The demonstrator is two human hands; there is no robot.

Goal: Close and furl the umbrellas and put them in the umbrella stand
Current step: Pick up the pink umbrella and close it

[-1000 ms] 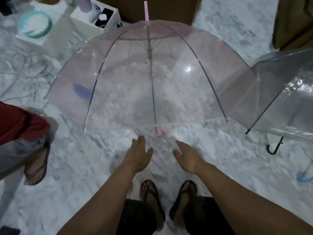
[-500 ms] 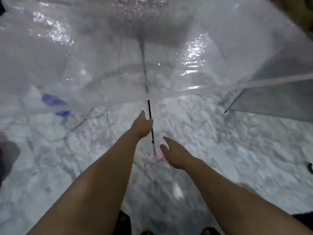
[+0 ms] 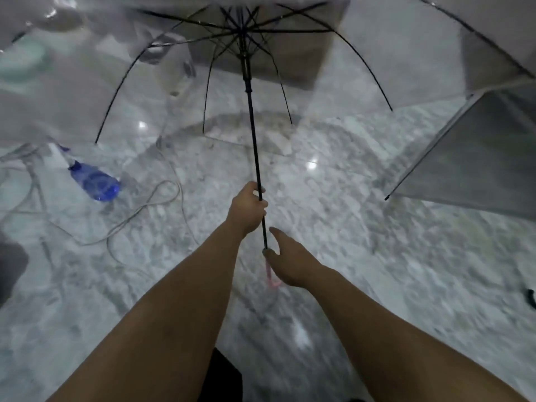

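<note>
Item: clear umbrella (image 3: 377,62), open, canopy spread across the top of the view with its dark ribs fanned out from the hub; held canopy-away and shaft-toward the person, presumably so the sliding runner (image 3: 246,65) high on the shaft (image 3: 255,146) can be reached for closing. Left hand (image 3: 248,208): fingers wrapped round the lower shaft, carrying the umbrella's weight and fixing its angle. Right hand (image 3: 290,262): fingers loosely spread, thumb tip at or touching the base of the shaft just above the pink crook handle (image 3: 272,278); whether it has any real grip cannot be told, and it appears to be coming in to take the handle so that the left hand is freed to travel up to the runner. Second item: grey umbrella (image 3: 478,158), also open, lying on its side on the marble floor (image 3: 377,285) at the right, well apart from both hands, awaiting its turn. Incidentals: blue plastic bottle (image 3: 94,181) on the floor at left, seen through the canopy; pale cables (image 3: 139,210) looping beside it; a dark crook handle (image 3: 530,298) at the right edge, owner unclear. Umbrella stand: not in view. Task status, judged: early; nothing closed, furled or stowed.
</note>
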